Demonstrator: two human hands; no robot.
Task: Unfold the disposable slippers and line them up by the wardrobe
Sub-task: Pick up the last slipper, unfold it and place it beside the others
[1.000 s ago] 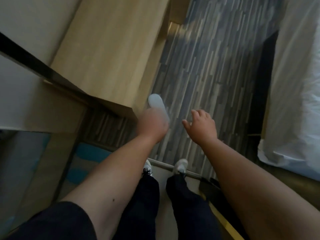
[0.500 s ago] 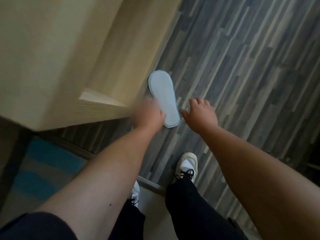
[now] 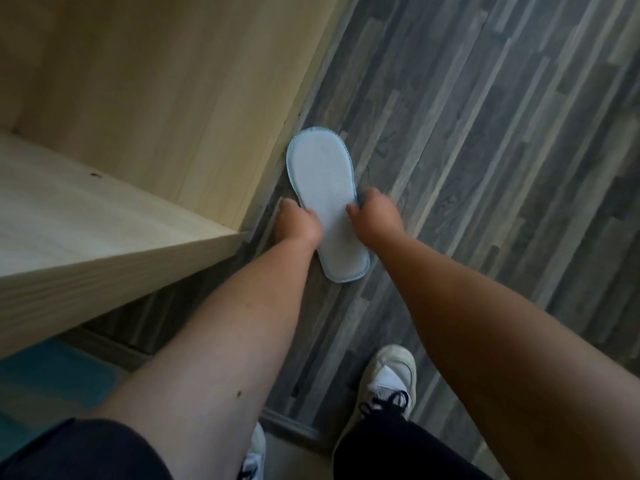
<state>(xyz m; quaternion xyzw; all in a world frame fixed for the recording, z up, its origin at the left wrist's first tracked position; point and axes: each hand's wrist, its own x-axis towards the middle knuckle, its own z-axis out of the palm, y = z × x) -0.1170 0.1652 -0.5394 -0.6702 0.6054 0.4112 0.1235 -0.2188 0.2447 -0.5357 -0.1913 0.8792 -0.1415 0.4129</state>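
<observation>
A flat white disposable slipper (image 3: 323,181) with a pale blue stitched edge lies on the grey wood-pattern floor, right beside the foot of the light wooden wardrobe (image 3: 166,109). It looks folded flat, with its sole side up. My left hand (image 3: 298,223) grips the slipper's left edge near the middle. On the opposite edge my right hand (image 3: 375,216) pinches the slipper with curled fingers. Both hands sit low, at floor level.
A wooden shelf edge (image 3: 114,258) juts out at the left, above the floor. My two feet in white shoes (image 3: 388,379) stand near the bottom, on a metal door threshold (image 3: 294,427). A blue mat (image 3: 52,379) lies at the lower left.
The view has come closer to the floor. Both hands have moved onto the slipper; the right hand, open beside it before, now grips its right edge.
</observation>
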